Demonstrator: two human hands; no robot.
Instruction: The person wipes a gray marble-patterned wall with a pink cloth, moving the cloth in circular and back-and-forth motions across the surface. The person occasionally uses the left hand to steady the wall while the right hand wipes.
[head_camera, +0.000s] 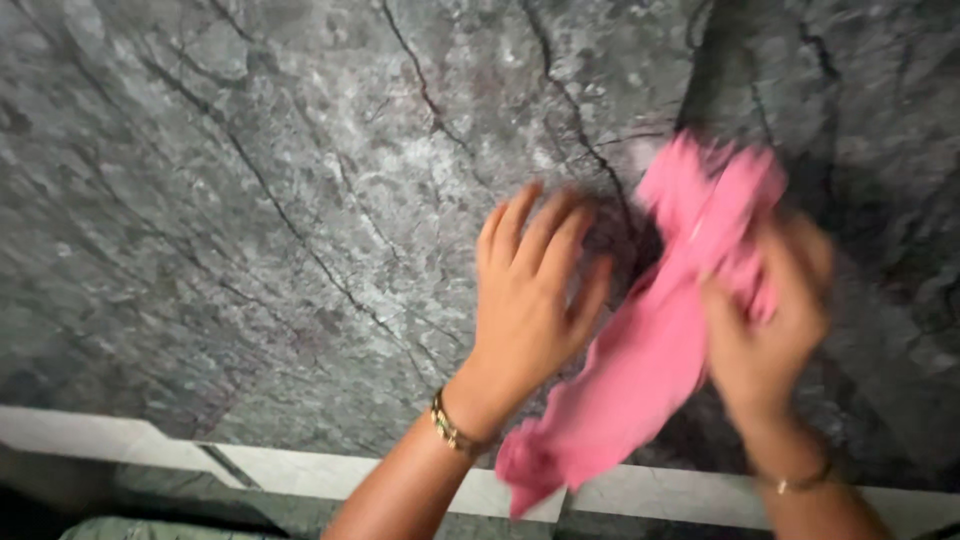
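Your right hand is closed around a pink cloth, fingers wrapped over its upper part, with the bunched top end sticking out above and just beyond your fingertips. From that grip the cloth runs down and to the left of your right hand in a long, loose strip, passing between your two wrists and ending in a crumpled tail just below your left wrist, over the pale edge strip of the surface. The cloth is blurred, so you cannot make out any seam, tag or print on it; it reads as one plain pink piece.

Your left hand is open, fingers spread and slightly curved, palm facing down toward the grey marbled slab. It sits just beside the cloth, on the cloth's left, and whether its thumb side touches the fabric is not clear from the blur. It holds nothing.

You wear a beaded bracelet on your left wrist and a thin bracelet on your right wrist.

Under both hands the slab is dark grey with pale mottling and thin black veins. Below your left forearm, past the pale strip, a darker greenish floor area shows.
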